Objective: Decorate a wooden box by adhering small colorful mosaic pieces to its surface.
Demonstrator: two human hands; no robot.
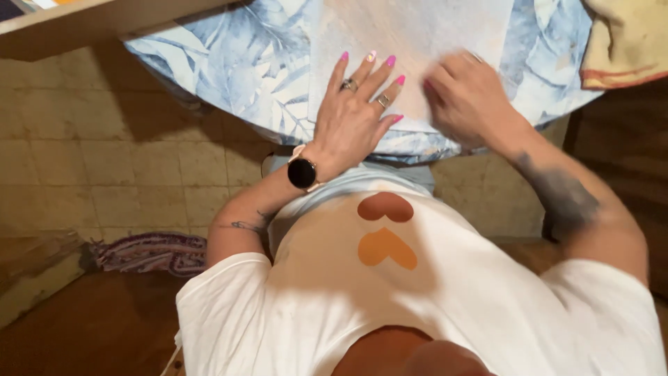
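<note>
A pale, whitish rectangular sheet of cloth or paper (417,42) is seen at the top centre of the frame, spread flat on a table covered with a blue-and-white leaf-patterned cloth (229,63). Its near edge runs left to right across the picture, roughly along the rounded rim of the table, and the sheet extends upward out of the frame, so its full length cannot be judged.

The left hand (355,115) is laid at centre frame, palm down and fingers spread, released rather than gripping — pink-nailed fingertips rest on the sheet's lower-left part, while the heel of the hand lies over the patterned cloth at the table's rim. Rings are worn on two fingers, and a black round watch (302,173) on the wrist.

The right hand (466,97) is placed just to the right, blurred, with fingers curled inward at the sheet's near edge; whether the edge is pinched between them cannot be told. Both hands are touching the sheet, and the sheet lies above and between them in the picture, the right hand being nearer its lower edge.

A yellowish cloth with a red stripe (626,42) is seen at the upper right corner, well apart from the hands. A striped woven rug (149,252) lies on the floor at lower left.
</note>
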